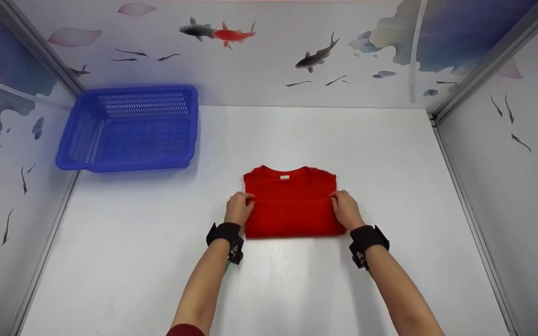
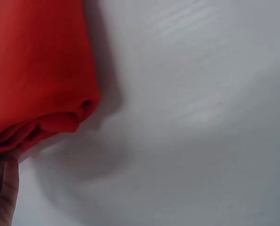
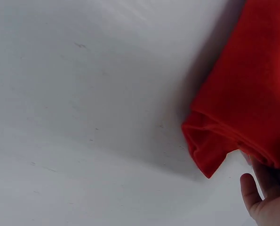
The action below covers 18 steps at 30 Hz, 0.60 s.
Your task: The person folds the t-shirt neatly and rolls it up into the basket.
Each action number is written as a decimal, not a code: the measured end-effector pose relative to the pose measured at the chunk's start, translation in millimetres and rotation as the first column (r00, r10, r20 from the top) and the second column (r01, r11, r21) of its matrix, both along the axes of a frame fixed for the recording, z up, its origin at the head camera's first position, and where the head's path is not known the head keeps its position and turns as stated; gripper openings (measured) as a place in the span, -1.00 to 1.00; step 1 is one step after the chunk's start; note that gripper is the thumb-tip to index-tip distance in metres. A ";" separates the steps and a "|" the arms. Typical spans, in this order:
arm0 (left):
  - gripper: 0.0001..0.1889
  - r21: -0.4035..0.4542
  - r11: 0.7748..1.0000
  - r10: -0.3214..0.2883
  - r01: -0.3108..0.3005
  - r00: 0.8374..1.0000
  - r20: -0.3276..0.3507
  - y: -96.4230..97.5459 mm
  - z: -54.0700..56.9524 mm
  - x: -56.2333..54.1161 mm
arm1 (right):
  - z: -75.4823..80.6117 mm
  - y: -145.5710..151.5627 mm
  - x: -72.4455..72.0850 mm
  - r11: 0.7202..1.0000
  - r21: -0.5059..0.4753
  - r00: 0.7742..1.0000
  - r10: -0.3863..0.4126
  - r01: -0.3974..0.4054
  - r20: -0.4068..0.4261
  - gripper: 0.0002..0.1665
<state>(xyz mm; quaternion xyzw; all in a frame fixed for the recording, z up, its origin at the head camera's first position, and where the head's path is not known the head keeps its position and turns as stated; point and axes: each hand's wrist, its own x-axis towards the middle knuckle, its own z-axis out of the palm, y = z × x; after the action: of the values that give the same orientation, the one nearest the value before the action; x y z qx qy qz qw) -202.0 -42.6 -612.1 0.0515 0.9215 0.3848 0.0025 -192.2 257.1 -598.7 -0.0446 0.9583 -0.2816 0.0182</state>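
A red shirt [image 1: 292, 217] lies folded into a flat bundle on the white table, its neckline and small pale label at the far side. My left hand [image 1: 239, 208] grips the bundle's left edge; in the left wrist view the fingers [image 2: 8, 188] meet the rolled layers at the lower left. On the opposite edge my right hand [image 1: 346, 209] pinches the cloth at about the same height. The right wrist view shows fingers [image 3: 249, 190] beside the layered side, partly hidden under it, with one corner of fabric sticking out.
A blue plastic basket [image 1: 145, 163] with slotted walls stands at the back left of the white table [image 1: 269, 289]. Panels printed with fish [image 1: 315, 58] enclose the table at the back and both sides. Each wrist wears a black strap [image 1: 224, 232].
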 end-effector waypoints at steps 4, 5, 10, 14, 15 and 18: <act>-0.85 -0.116 0.992 0.036 -0.041 0.998 -0.043 5.3 -4.8 3.7 | -4.3 -1.9 -2.2 0.998 0.065 1.000 0.000 -0.001 0.016 -0.77; -0.86 -0.140 0.989 0.037 -0.044 0.998 -0.049 6.1 -5.2 4.2 | -5.0 -1.9 -2.9 0.997 0.083 1.000 0.002 -0.004 0.018 -0.77; -0.86 -0.180 0.982 0.030 -0.049 0.994 -0.104 6.4 -4.0 5.7 | -4.4 0.7 -5.7 0.994 0.109 0.999 0.021 -0.023 0.025 -0.73; -0.81 -0.147 0.989 -0.020 -0.013 0.976 -0.219 0.1 -0.3 13.3 | 1.7 5.5 5.4 0.998 0.045 0.996 0.053 -0.050 -0.078 -0.69; -0.80 -0.142 0.990 -0.047 0.009 0.964 -0.263 -2.6 0.2 17.3 | 2.6 7.0 11.4 0.997 0.031 0.988 0.075 -0.071 -0.138 -0.69; -0.80 -0.159 0.983 -0.148 0.092 0.907 -0.393 -12.6 -1.1 34.9 | 1.1 11.6 34.3 0.986 0.067 0.921 0.167 -0.153 -0.351 -0.70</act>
<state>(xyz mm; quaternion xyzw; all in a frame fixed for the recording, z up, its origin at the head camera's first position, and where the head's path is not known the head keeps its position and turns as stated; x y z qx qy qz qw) -167.1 -55.2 -613.3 0.1862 0.9215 0.3007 -0.1604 -157.9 268.7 -597.6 -0.1725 0.9441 -0.2481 -0.1316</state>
